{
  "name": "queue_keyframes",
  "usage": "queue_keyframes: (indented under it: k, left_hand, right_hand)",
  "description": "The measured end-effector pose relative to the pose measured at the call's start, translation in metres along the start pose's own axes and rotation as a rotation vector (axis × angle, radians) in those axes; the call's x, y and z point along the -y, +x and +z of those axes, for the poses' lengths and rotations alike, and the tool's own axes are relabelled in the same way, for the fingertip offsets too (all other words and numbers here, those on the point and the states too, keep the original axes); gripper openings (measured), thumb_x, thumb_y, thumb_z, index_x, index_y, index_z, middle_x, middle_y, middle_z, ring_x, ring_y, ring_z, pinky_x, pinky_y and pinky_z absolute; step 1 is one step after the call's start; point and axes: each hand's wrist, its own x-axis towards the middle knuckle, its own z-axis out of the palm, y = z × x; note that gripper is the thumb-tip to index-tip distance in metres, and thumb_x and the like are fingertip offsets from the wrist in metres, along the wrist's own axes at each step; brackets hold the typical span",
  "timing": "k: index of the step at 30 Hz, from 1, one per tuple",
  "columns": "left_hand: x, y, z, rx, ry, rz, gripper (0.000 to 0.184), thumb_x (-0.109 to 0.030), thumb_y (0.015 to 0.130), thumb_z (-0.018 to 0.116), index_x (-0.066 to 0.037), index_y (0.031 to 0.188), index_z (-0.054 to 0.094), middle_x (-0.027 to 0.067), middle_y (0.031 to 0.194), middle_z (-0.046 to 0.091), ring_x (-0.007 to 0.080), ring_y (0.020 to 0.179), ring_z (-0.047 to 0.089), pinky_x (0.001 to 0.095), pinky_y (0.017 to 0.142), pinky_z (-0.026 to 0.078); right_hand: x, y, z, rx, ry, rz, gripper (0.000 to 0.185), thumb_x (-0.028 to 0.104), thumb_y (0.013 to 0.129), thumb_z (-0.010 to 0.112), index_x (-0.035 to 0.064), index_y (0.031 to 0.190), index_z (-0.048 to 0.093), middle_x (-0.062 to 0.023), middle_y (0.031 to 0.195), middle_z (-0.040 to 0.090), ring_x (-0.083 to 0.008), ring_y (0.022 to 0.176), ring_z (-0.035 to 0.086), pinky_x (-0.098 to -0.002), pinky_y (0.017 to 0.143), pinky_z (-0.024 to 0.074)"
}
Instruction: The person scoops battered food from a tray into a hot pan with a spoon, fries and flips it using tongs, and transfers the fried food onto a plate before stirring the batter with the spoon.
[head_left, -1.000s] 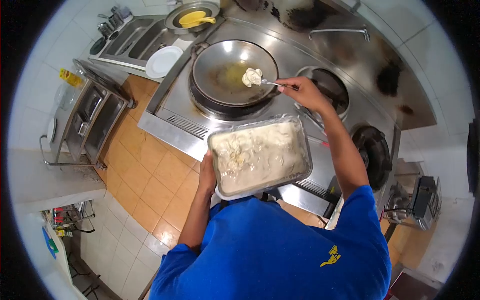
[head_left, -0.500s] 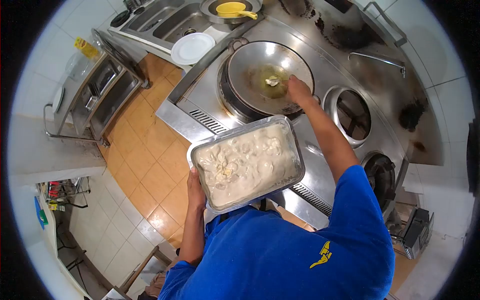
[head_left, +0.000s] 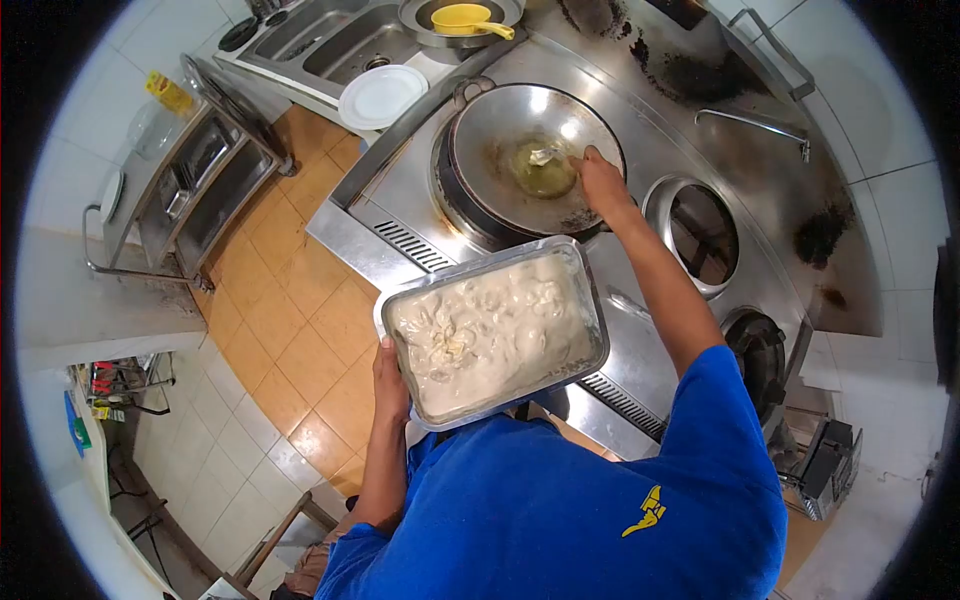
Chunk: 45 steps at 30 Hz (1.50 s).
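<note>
On the left side of a rectangular metal pan (head_left: 490,409), my left hand (head_left: 389,380) is closed on the rim. Thick pale batter (head_left: 500,325) with lumpy pieces in it fills this pan, which is held tilted in front of my body. My right hand (head_left: 603,186) reaches over a large wok (head_left: 490,130), its fingers closed. From them a small, shiny, whitish spoon-like utensil (head_left: 544,156) points left, partly hidden by the fingers. Below it, a shallow pool of yellowish oil (head_left: 546,182) lies in the wok's bottom.
The wok sits on a steel stove (head_left: 400,190), beside an open burner ring (head_left: 655,215). A tap (head_left: 760,122) juts from the stained back panel. At the upper left are a white plate (head_left: 383,97), a sink (head_left: 350,50) and a yellow ladle (head_left: 462,17). A metal trolley (head_left: 215,190) stands left.
My right hand has shifted slightly upward, and the whitish thing at its fingertips has turned and moved up a little. The pan in my left hand has barely moved.
</note>
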Motion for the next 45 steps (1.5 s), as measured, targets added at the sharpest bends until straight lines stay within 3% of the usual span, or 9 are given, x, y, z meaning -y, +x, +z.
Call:
queue_keyframes:
  k: [5, 10, 14, 20, 23, 26, 38, 41, 45]
  left_hand:
    - [0.000, 0.000, -0.002, -0.005, 0.036, -0.011, 0.059, -0.046, 0.099, 0.030, 0.003, 0.127, 0.045, 0.0148, 0.122, 0.054, 0.0206, 0.109, 0.053, 0.0306, 0.092, 0.043]
    - [0.003, -0.001, 0.000, 0.012, -0.001, -0.059, 0.058, -0.045, 0.099, 0.030, 0.003, 0.127, 0.045, 0.0146, 0.122, 0.054, 0.0207, 0.109, 0.053, 0.0302, 0.093, 0.042]
    - [0.006, 0.000, 0.004, 0.063, 0.036, -0.049, 0.059, -0.046, 0.099, 0.030, 0.003, 0.127, 0.045, 0.0147, 0.122, 0.054, 0.0208, 0.109, 0.053, 0.0306, 0.093, 0.042]
    - [0.006, 0.008, 0.011, 0.146, 0.051, -0.079, 0.058, -0.046, 0.098, 0.031, 0.003, 0.126, 0.046, 0.0147, 0.119, 0.055, 0.0203, 0.108, 0.054, 0.0308, 0.093, 0.042]
    - [0.005, 0.010, 0.021, 0.211, 0.081, -0.092, 0.057, -0.045, 0.098, 0.031, 0.003, 0.126, 0.046, 0.0144, 0.119, 0.055, 0.0199, 0.108, 0.054, 0.0308, 0.093, 0.042]
    - [-0.005, 0.015, 0.031, 0.287, 0.098, -0.110, 0.056, -0.044, 0.099, 0.032, 0.003, 0.125, 0.047, 0.0133, 0.116, 0.057, 0.0184, 0.107, 0.054, 0.0301, 0.091, 0.043]
    - [0.005, 0.052, 0.025, 0.494, 0.171, -0.086, 0.053, -0.041, 0.100, 0.031, 0.003, 0.123, 0.049, 0.0119, 0.115, 0.057, 0.0174, 0.104, 0.053, 0.0285, 0.091, 0.041]
    - [0.013, 0.058, 0.024, 0.507, 0.173, -0.076, 0.053, -0.041, 0.100, 0.032, 0.003, 0.123, 0.049, 0.0118, 0.115, 0.057, 0.0174, 0.104, 0.053, 0.0283, 0.091, 0.041]
    - [0.006, 0.044, 0.039, 0.492, 0.168, -0.151, 0.053, -0.042, 0.100, 0.031, 0.003, 0.122, 0.050, 0.0117, 0.113, 0.057, 0.0175, 0.103, 0.053, 0.0286, 0.091, 0.041]
  right_hand:
    - [0.005, 0.009, 0.007, 0.000, 0.028, 0.022, 0.030, 0.006, 0.087, 0.048, 0.0079, 0.114, 0.061, -0.0179, 0.097, 0.051, -0.0378, 0.090, 0.058, -0.0445, 0.079, 0.0464]
    - [0.001, 0.016, 0.013, 0.003, 0.194, 0.209, 0.029, 0.009, 0.089, 0.047, 0.0058, 0.113, 0.061, -0.0202, 0.100, 0.051, -0.0393, 0.092, 0.058, -0.0445, 0.081, 0.0464]
    - [0.016, 0.002, -0.009, -0.048, 0.005, 0.003, 0.017, 0.006, 0.084, 0.047, 0.0019, 0.100, 0.052, -0.0288, 0.099, 0.055, -0.0454, 0.094, 0.056, -0.0474, 0.082, 0.0466]
    - [0.013, 0.009, -0.003, -0.111, 0.015, 0.056, 0.020, 0.006, 0.083, 0.049, -0.0018, 0.099, 0.059, -0.0256, 0.104, 0.053, -0.0421, 0.089, 0.060, -0.0469, 0.079, 0.0486]
    - [0.012, 0.012, -0.003, -0.018, 0.118, 0.266, 0.030, 0.009, 0.088, 0.047, 0.0051, 0.115, 0.061, -0.0214, 0.106, 0.051, -0.0402, 0.096, 0.057, -0.0447, 0.083, 0.0465]
    - [0.040, -0.007, -0.043, -0.025, -0.084, 0.101, 0.031, 0.010, 0.089, 0.046, 0.0057, 0.117, 0.060, -0.0205, 0.106, 0.051, -0.0394, 0.096, 0.057, -0.0448, 0.083, 0.0468]
    - [0.059, -0.025, -0.050, -0.158, -0.090, 0.214, 0.036, 0.003, 0.084, 0.047, 0.0083, 0.118, 0.060, -0.0196, 0.105, 0.052, -0.0374, 0.096, 0.058, -0.0436, 0.083, 0.0482]
    - [0.062, -0.031, -0.055, -0.205, -0.112, 0.156, 0.031, 0.021, 0.094, 0.044, 0.0002, 0.110, 0.061, -0.0212, 0.108, 0.053, -0.0375, 0.093, 0.060, -0.0458, 0.080, 0.0500]
    - [0.070, -0.040, -0.063, -0.261, -0.099, 0.186, 0.030, 0.023, 0.094, 0.045, 0.0014, 0.106, 0.061, -0.0202, 0.106, 0.053, -0.0370, 0.091, 0.060, -0.0449, 0.078, 0.0515]
